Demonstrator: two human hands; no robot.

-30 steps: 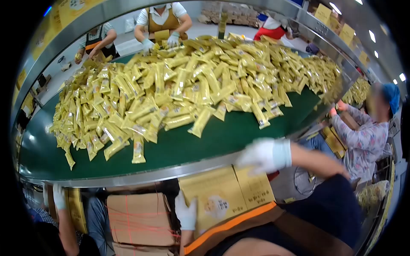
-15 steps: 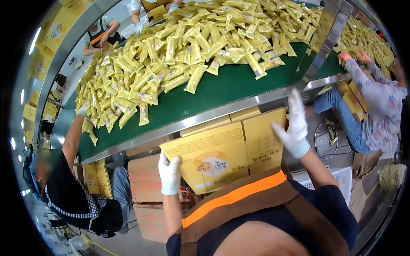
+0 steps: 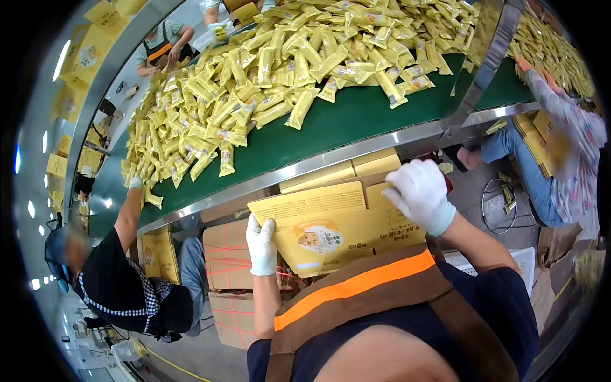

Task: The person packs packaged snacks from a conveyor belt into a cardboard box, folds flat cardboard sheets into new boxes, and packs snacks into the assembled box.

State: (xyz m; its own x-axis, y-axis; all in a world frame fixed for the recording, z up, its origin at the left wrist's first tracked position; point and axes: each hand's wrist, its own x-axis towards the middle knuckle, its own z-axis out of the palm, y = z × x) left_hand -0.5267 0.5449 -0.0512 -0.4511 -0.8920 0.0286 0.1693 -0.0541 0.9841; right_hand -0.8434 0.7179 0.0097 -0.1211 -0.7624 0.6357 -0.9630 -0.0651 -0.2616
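Observation:
A printed yellow carton [image 3: 340,239] is in front of my apron, one panel facing up at me. White-gloved, my left hand [image 3: 261,245] grips its left edge, thumb on the near face. At the upper right corner, my right hand [image 3: 420,196], also in a white glove, has its fingers curled against the carton's right-hand flap. Its fingertips are partly hidden behind the glove's back. Beyond the carton, a big heap of yellow wrapped snack packets [image 3: 254,89] lies on the green conveyor belt [image 3: 356,121].
A metal rail [image 3: 299,170] edges the belt, with more yellow cartons [image 3: 344,170] below it. Strapped brown boxes [image 3: 226,261] stand at my left. Co-workers sit on both sides, one reaching into the packets [image 3: 133,184]; another person stands across the belt. A wire stool [image 3: 499,207] is at right.
My right hand has gone from spread fingers beside the carton to curled fingers on its right flap, which now lies bent. My left hand keeps its grip. The whole view has shifted slightly.

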